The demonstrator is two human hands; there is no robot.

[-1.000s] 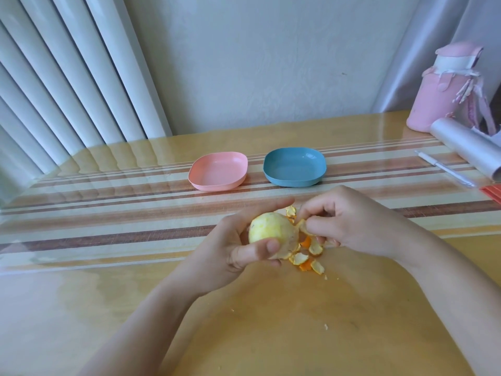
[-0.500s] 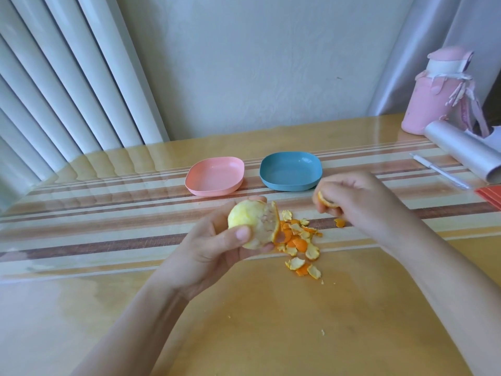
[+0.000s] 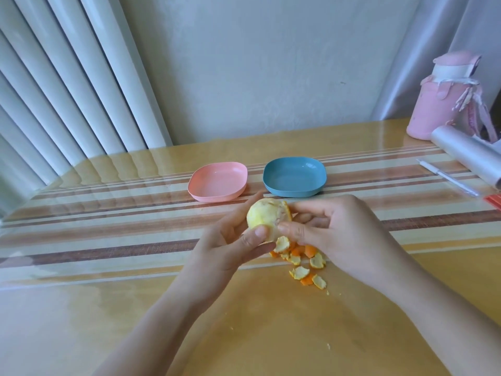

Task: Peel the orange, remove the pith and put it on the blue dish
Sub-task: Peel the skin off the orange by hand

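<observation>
Orange [image 3: 267, 217], a round fruit stripped mostly to pale yellow pith with a thin strip of bright rind along its upper right edge, is held in the air between both hands, above the middle of the table and nearer the person than the two dishes. At far left, white vertical blinds [image 3: 67, 90] hang behind the glossy yellow wooden table [image 3: 108, 321], which carries a striped brown and cream runner [image 3: 108, 240] across its width. A shallow pink plastic dish with rounded corners [image 3: 217, 180] lies on the runner, left of centre. The left hand [image 3: 230, 248] grips the orange from below and behind, its fingers [image 3: 238, 221] curled round the far side and the thumb pressed on the front. Under the hands, a small heap of torn orange peel scraps [image 3: 301, 267] lies on the table, some rind up and some pith up. Just beside the pink dish stands a matching shallow blue plastic dish [image 3: 294, 177], holding nothing. The right hand [image 3: 341, 234] meets the orange from the right, thumb and forefinger closed narrowly in a pinch on its side near the rind strip. Farther right lie a slim white pen [image 3: 447, 180] and a roll of clear film [image 3: 466, 156], with a pink bottle [image 3: 444, 104] standing upright at the back corner.
</observation>
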